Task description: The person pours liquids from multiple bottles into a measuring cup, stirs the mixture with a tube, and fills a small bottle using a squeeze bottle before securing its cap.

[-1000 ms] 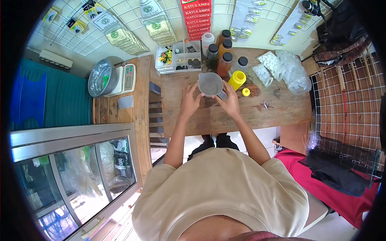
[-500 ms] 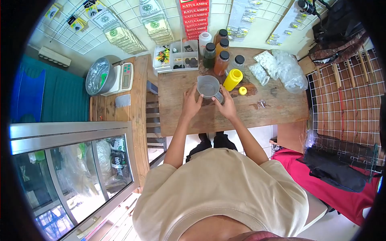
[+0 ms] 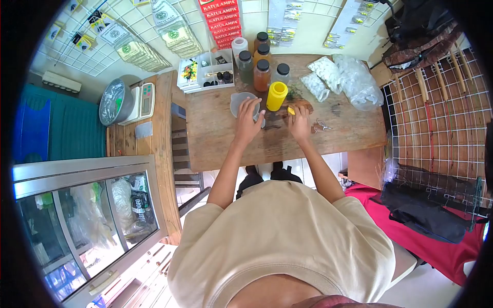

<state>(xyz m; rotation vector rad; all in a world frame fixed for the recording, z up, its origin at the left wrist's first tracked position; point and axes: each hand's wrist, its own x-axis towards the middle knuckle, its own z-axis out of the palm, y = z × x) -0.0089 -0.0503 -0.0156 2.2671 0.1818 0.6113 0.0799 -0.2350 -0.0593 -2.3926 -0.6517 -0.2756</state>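
My right hand (image 3: 300,126) has its fingers closed on the small yellow cap (image 3: 291,110), low over the wooden table. My left hand (image 3: 247,124) is open, its fingers stretched over the right side of the clear measuring cup (image 3: 236,104) and partly covering it. Between the two hands, a little farther back, stands the yellow squeeze bottle (image 3: 277,97), upright and with its wide mouth uncapped. Right behind it are an orange-brown bottle (image 3: 262,77) and a clear bottle (image 3: 282,73), both with dark lids.
Scissors (image 3: 322,126) lie right of my right hand on the wooden table (image 3: 215,143). Bags of white pieces (image 3: 315,86) and a clear plastic bag (image 3: 358,84) rest at the back right. A white divided tray (image 3: 205,84) stands back left, near a scale (image 3: 146,100) bearing a metal bowl (image 3: 114,105).
My right hand has let go of the measuring cup's handle, moved right and taken the yellow cap. My left hand has opened over the cup. The camera view has shifted slightly.
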